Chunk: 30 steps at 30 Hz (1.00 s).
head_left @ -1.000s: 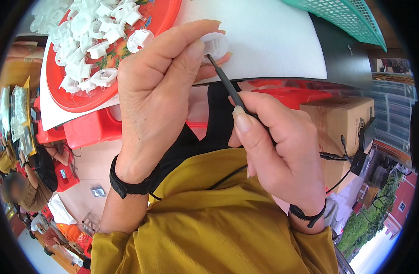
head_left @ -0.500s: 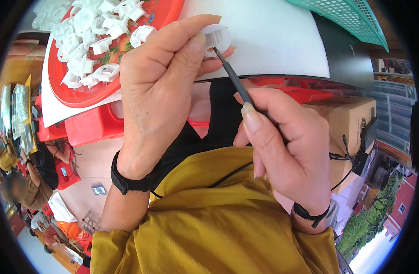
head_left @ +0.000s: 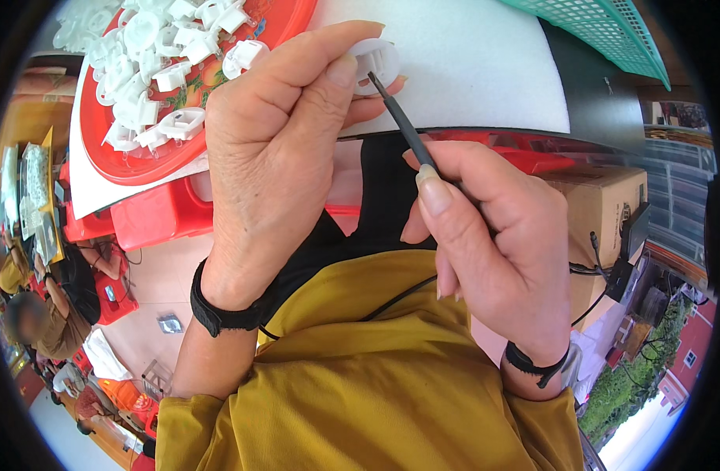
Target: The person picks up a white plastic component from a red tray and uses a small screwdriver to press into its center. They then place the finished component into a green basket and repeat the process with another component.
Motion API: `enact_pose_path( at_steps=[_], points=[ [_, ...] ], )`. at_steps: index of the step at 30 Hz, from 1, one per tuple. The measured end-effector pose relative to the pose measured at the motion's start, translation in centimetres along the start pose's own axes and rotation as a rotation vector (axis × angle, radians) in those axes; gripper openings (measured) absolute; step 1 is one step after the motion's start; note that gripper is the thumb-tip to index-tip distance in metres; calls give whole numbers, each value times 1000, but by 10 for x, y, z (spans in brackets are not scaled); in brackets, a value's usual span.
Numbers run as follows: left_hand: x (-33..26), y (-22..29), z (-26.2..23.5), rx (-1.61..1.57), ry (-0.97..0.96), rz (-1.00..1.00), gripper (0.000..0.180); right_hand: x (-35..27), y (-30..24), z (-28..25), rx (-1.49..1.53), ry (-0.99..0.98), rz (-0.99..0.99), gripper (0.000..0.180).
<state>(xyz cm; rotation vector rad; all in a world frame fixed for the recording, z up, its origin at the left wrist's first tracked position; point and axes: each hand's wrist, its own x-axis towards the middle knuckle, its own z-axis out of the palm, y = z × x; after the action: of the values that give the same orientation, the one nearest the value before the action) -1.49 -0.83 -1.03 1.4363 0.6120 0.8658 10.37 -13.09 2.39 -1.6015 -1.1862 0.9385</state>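
My left hand (head_left: pixel 269 149) pinches a small round white plastic part (head_left: pixel 386 56) between thumb and fingers above the white-covered table edge. Raised ribs or slots show on the part's face, though the fingertips cover its left side. My right hand (head_left: pixel 497 247) is closed round a slim black hand tool (head_left: pixel 405 127) with a narrow tip, held like a pen. That tip lies at the face of the part; whether it touches, I cannot tell. To the left, a red round tray (head_left: pixel 91 140) bears a heap of similar white plastic parts (head_left: pixel 136 100).
White sheeting (head_left: pixel 485 71) covers the table, and a teal mesh basket (head_left: pixel 603 35) stands at the far right. Red stools (head_left: pixel 162 212) are below the table. A cardboard box (head_left: pixel 603 188) sits at right near cables. Other people are at the far left.
The tool tip has shifted slightly up and appears drawn back a little from the part's lower slot. The part has tilted slightly; both hands keep their grips.
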Motion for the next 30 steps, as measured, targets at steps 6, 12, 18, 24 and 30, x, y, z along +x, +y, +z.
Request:
enact_pose_path(
  at_steps=[6,12,18,24,30],
  points=[
    [0,-1,0,1,2,11,28,1,-3,-1,-4,-13,18,23],
    [0,-3,-1,27,1,11,28,2,-3,0,1,-34,71,23],
    [-1,-1,2,108,25,21,27,5,-1,5,-39,-26,84,21],
    [1,-3,-1,69,19,23,27,11,-3,8,-168,-36,26,17],
    [0,-4,-2,80,1,66,28,6,-3,8,-295,17,-186,15]
  ],
)
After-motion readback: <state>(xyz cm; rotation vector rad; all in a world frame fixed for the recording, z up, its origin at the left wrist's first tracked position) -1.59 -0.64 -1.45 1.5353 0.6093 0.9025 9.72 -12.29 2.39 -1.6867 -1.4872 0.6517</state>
